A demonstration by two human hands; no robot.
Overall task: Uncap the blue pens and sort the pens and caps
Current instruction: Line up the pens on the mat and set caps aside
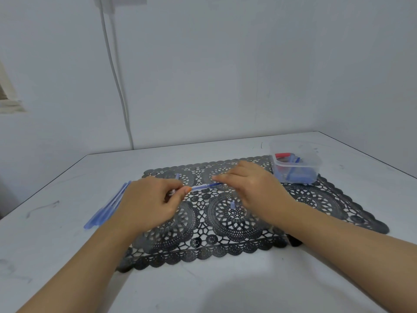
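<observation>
while the left hand (146, 199) and right hand (250, 184) are each pinching one end of a blue pen (203, 187) over the table's (67, 177) middle | bare pens (108, 206) lying near left edge | caps (300, 175) sitting in tub (317, 168) toward far right corner | loose cap (232, 204) waiting: seemingly midway

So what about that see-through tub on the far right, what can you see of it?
The tub is a clear plastic box with rounded corners and a thick rim, open, no lid in sight. It stands upright at the far right of the table, partly on a corner of the black lace mat. Inside lie blue pieces, likely pen caps, and one red item. The left hand and right hand are clear of it.
</observation>
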